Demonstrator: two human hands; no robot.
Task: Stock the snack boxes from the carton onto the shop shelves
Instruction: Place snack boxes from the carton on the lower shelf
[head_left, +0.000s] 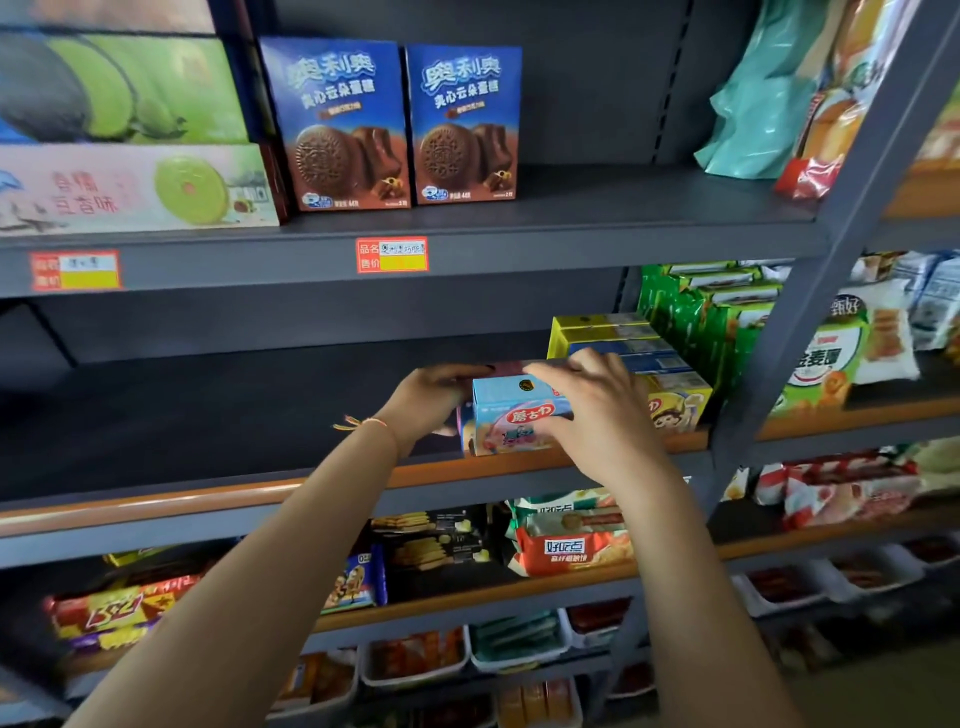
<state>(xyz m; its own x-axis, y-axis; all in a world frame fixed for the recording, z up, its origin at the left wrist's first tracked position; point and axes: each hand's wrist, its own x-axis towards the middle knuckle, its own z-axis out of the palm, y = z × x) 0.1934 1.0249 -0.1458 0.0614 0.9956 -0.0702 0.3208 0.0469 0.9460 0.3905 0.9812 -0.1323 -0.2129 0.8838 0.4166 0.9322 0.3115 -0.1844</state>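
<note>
The snack box (519, 415) is pale blue with a red logo and pink artwork. Two cookie boxes (400, 124) above are deep blue over brown. The shelf (208, 415) is dark grey, its near edge orange-brown. Price tags (392, 254) are red and yellow. Far right, green packets (711, 312).

snack box (511, 415) on middle shelf (208, 499) | left of stacked boxes (618, 338) | possibly touching them

A light-blue snack box (511, 415) stands upright at the middle shelf's (208, 499) front edge, beside yellow boxes (675, 402).
</note>
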